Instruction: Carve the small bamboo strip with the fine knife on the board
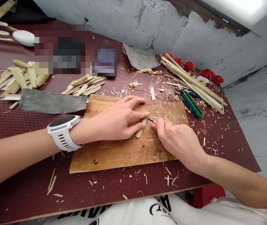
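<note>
A wooden board [114,153] lies on the table under both hands. My left hand [121,120], with a white watch [64,131] on its wrist, pins a short pale wooden strip [139,132] to the board between thumb and fingers. From the right, my right hand [173,136] closes round a slim carving knife [151,121]. Only the knife's thin front end shows, its tip at the strip's right edge beside my left fingertips; the handle is hidden in my fist.
A grey flat piece [52,101] lies left of the board, near piles of cut strips [84,86]. At right are a green utility knife [191,101], long pale stalks [192,81] and red flowers [206,74] by the wall. Shavings litter the table [114,190].
</note>
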